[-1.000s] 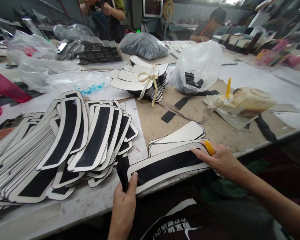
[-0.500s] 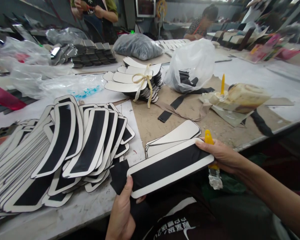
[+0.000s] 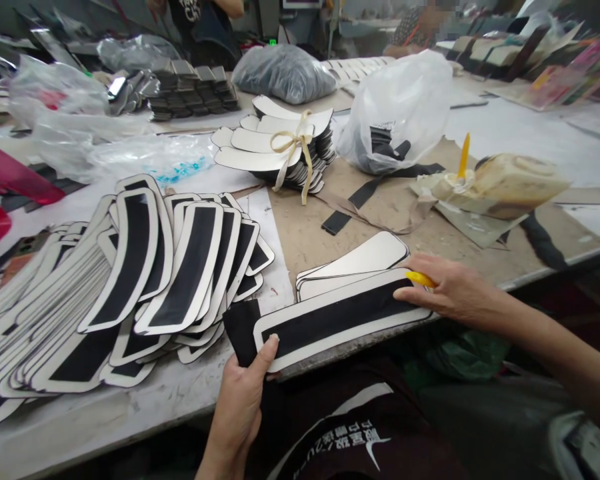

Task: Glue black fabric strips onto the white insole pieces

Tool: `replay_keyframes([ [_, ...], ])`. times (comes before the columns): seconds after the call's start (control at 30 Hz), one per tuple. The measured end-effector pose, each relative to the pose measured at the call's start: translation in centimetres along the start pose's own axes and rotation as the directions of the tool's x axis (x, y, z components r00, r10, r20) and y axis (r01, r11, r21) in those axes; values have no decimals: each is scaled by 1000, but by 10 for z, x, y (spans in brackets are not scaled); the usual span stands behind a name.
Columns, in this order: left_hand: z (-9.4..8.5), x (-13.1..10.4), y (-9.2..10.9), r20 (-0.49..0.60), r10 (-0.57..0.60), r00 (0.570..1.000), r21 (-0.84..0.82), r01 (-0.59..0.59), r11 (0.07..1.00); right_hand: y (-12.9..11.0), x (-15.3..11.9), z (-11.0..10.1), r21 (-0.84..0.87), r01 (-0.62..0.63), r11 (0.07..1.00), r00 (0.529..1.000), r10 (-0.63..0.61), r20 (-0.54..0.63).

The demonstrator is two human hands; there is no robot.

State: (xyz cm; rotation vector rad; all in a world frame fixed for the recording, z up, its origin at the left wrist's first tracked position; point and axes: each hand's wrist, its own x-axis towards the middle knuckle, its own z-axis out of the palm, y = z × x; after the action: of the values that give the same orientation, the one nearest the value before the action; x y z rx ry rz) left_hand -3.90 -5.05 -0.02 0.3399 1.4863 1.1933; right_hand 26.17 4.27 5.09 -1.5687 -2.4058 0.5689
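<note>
At the far left of the frame a wide fan of finished panels [image 3: 130,280], cream pieces each bearing a black strip down the middle, lies overlapped on the counter [image 3: 130,413], seemingly shingled so each one stays visible and easy to lift. Behind it, in the upper left, clear plastic bags [image 3: 75,127] and stacks of dark pieces [image 3: 193,93] sit well back from the working edge. At bottom centre the left hand [image 3: 243,400] pinches the near end of one cream panel [image 3: 330,337], thumb on top and fingers clamped underneath, next to the loose tail of the black strip [image 3: 330,319] that overhangs that end; this grip looks meant to steady the piece. The panel lies along the counter's front edge, partly on a small pile of blank panels [image 3: 355,257]. Further back in the middle, a tied bundle of panels [image 3: 275,150] is held together by a cream ribbon. At centre right the right hand [image 3: 450,290] rests flat on the panel's far end, fingers closed around a yellow tool [image 3: 420,279] while the fingertips press the strip down. Beyond it sit a white plastic bag [image 3: 405,100] and a glue pot [image 3: 505,183] with a yellow-handled brush [image 3: 463,155] upright, near enough to reach.
</note>
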Motion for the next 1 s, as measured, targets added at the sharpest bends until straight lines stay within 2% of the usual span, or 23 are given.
replay_keyframes([
  [0.13, 1, -3, 7, 51, 18, 999, 33, -20, 999, -13, 15, -21, -108, 143, 984, 990, -141, 30],
  [0.23, 9, -9, 11, 129, 21, 991, 78, -32, 996, -33, 25, -17, -52, 204, 978, 959, -189, 211],
  [0.37, 20, -16, 13, 196, 23, 980, 73, -38, 997, -56, 27, 2, 155, 172, 973, 833, -227, 504],
  [0.47, 21, -14, 12, 238, 21, 971, 90, -43, 995, -63, 23, 8, 283, 152, 947, 773, -292, 564],
  [0.6, 22, -12, 14, 312, -35, 949, 109, 1, 994, -62, 16, 1, 275, 124, 953, 778, -266, 569],
  [0.77, 28, -11, 17, 338, -63, 939, 156, 10, 988, -54, 14, -6, 299, 72, 952, 787, -238, 569],
  [0.9, 31, -8, 17, 372, -78, 925, 196, 4, 981, -49, 20, -2, 399, -10, 917, 761, -252, 598],
  [1.0, 39, -9, 16, 381, -76, 922, 226, -12, 974, -52, 26, 8, 442, -26, 897, 785, -255, 565],
])
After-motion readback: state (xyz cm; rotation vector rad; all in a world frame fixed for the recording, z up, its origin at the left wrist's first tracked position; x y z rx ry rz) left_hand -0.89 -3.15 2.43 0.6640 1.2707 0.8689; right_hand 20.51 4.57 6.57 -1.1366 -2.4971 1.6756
